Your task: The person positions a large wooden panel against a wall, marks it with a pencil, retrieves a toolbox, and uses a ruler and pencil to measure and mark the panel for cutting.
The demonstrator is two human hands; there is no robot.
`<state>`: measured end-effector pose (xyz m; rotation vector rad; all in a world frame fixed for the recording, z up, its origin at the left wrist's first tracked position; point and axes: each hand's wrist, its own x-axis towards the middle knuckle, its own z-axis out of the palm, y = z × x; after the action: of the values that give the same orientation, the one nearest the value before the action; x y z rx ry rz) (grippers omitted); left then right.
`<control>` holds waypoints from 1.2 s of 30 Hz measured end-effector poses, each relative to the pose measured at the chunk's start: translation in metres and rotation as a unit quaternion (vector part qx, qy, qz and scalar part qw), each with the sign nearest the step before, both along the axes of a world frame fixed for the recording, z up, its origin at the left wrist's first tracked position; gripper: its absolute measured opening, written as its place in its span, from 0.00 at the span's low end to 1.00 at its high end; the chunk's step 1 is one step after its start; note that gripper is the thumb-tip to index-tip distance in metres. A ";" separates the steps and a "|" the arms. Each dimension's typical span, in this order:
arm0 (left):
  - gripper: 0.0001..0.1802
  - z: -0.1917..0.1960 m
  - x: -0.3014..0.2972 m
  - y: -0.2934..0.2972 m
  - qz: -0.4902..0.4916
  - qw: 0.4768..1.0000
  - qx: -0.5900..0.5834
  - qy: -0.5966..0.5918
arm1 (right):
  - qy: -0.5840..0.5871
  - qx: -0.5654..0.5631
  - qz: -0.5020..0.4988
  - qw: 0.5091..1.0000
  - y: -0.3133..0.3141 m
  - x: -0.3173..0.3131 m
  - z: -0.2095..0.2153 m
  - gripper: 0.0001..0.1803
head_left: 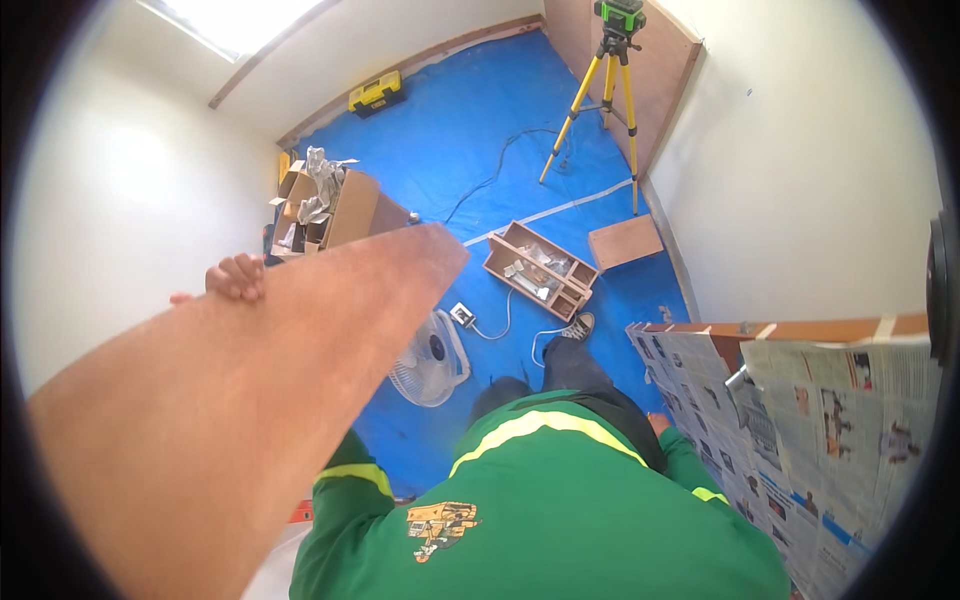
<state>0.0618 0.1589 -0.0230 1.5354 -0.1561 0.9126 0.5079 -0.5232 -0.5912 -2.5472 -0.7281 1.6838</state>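
A large, reddish-brown wooden board (250,380), probably plywood, is tilted up across the left side. My left hand (238,278) is closed over its far edge, the fingers curled onto the face toward me. The left forearm, in a green sleeve with a yellow band, passes behind the board, so the thumb side is mostly hidden. My right hand (658,423) hangs low beside my right hip, near the newspaper-covered panel (780,440). Only a small part of it shows past the sleeve, and its fingers cannot be made out.
A white fan (432,360) stands by the board's lower edge. Ahead on the blue sheet (470,130) are a wooden tool tray (540,272), a wooden box (626,243), cables and a yellow tripod (585,95) with a green laser level. Cardboard boxes (350,208) and a yellow toolbox (375,93) lie left.
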 end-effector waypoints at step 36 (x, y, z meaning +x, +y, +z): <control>0.20 -0.181 0.128 0.480 -0.031 0.959 -0.270 -0.087 | 0.057 0.061 -0.527 0.845 0.273 -0.014 0.059 0.26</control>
<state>0.1896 0.6384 -0.2036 0.9407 -0.0711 0.9453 0.4942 -0.2501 -0.5325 -2.0184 0.5173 1.2580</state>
